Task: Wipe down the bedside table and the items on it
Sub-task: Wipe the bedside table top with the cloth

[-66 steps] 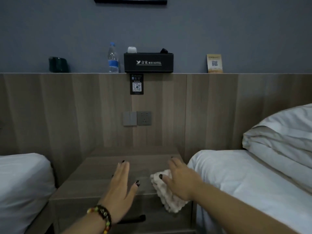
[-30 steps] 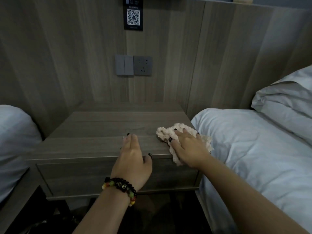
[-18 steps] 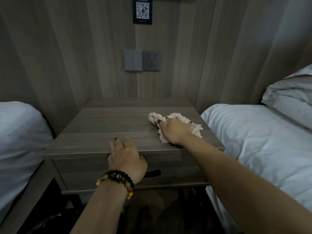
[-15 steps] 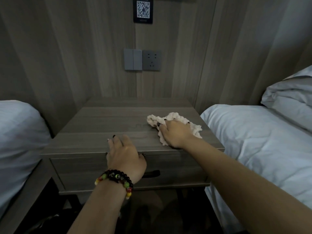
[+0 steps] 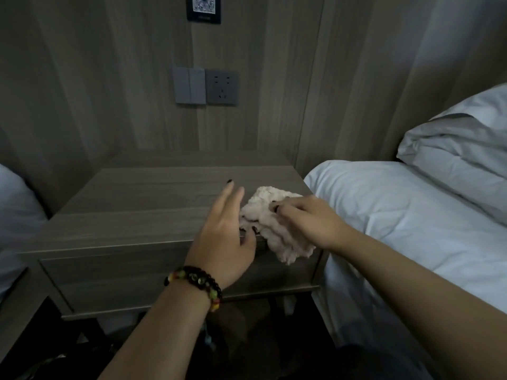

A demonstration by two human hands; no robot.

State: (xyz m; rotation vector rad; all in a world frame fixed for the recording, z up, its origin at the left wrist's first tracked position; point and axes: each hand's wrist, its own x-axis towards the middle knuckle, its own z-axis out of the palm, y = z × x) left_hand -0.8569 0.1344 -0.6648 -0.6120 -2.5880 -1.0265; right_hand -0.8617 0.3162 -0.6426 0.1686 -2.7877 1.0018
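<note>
Both hands meet at the tabletop edge: right hand grips cloth, left hand flat, empty. QR placard at twelve o'clock, unreadable.

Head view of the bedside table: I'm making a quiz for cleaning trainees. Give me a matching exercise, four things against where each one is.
Things:
1. cloth
2. beaded bracelet
3. wall socket
4. pillow

Places:
A. on the wood panel above the bedside table
B. at the table's front right corner, hanging over the edge
C. on the bed at the right
D. round the left wrist

Pairs: 1-B, 2-D, 3-A, 4-C
</note>
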